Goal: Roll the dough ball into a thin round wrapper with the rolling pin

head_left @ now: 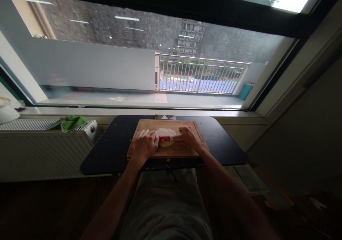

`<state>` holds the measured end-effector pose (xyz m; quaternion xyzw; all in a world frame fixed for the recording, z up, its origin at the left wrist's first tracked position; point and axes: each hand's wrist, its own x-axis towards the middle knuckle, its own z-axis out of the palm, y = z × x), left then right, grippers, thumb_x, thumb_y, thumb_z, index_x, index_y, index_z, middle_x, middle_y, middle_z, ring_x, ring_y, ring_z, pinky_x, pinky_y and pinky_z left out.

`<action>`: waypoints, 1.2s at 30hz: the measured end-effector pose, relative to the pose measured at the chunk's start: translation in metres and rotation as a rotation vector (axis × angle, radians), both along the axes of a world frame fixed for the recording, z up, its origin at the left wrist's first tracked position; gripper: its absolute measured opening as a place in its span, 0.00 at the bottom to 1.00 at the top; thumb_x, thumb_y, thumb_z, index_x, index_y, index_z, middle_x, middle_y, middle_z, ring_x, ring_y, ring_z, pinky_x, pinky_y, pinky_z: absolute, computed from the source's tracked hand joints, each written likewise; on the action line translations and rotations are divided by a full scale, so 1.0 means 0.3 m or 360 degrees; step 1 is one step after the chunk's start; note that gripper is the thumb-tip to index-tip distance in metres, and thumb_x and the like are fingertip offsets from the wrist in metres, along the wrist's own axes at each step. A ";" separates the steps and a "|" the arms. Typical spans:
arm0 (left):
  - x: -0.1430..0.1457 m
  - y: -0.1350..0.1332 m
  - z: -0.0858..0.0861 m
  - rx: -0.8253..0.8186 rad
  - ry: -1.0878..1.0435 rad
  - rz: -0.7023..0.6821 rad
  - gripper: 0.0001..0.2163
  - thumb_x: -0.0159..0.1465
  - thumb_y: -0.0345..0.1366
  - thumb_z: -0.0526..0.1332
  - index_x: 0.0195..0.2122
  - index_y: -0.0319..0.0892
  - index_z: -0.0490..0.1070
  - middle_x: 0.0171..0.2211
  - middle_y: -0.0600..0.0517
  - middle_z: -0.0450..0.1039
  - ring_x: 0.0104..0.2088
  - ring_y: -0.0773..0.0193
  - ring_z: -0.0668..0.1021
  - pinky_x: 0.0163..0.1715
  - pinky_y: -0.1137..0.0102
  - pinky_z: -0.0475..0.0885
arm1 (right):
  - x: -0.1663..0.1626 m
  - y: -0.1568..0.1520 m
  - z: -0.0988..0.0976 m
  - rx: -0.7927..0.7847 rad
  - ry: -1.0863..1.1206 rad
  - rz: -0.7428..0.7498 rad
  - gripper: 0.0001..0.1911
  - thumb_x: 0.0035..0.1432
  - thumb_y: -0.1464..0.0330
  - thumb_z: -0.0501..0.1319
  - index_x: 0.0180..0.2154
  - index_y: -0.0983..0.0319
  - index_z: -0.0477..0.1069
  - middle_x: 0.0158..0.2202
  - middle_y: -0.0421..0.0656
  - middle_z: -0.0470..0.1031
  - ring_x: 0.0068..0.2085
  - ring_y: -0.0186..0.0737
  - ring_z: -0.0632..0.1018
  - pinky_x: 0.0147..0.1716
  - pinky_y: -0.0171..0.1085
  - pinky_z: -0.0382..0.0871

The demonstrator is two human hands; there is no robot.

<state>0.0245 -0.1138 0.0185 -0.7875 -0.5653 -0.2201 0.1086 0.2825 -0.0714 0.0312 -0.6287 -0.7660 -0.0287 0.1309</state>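
Note:
On the wooden cutting board (162, 152) lies a flat, roundish, pale sheet of dough (165, 131). Across it runs a slim red-printed cylinder (166, 139), whose exact kind I cannot make out. My left hand (146, 142) is closed over the cylinder's left end, with pale powder on the knuckles. At the other end my right hand (190, 136) is closed around it. Both ends of the cylinder are hidden under my hands. The dough shows above and below the cylinder's middle.
The board rests on a small dark table (107, 151) with pale crumbs on it. To the left stands a white radiator (45, 154) with a green cloth (73, 122) on top. A white pot-like object (7, 111) is farther left. Behind the table is a window sill (128, 111).

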 end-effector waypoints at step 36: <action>0.000 -0.019 -0.040 0.0120 -0.0166 -0.0162 0.18 0.76 0.38 0.50 0.52 0.41 0.80 0.56 0.42 0.82 0.62 0.46 0.77 0.70 0.47 0.63 | -0.060 -0.163 0.070 -0.0156 -0.0207 -0.0185 0.15 0.73 0.67 0.56 0.43 0.60 0.82 0.40 0.51 0.86 0.37 0.44 0.81 0.33 0.38 0.56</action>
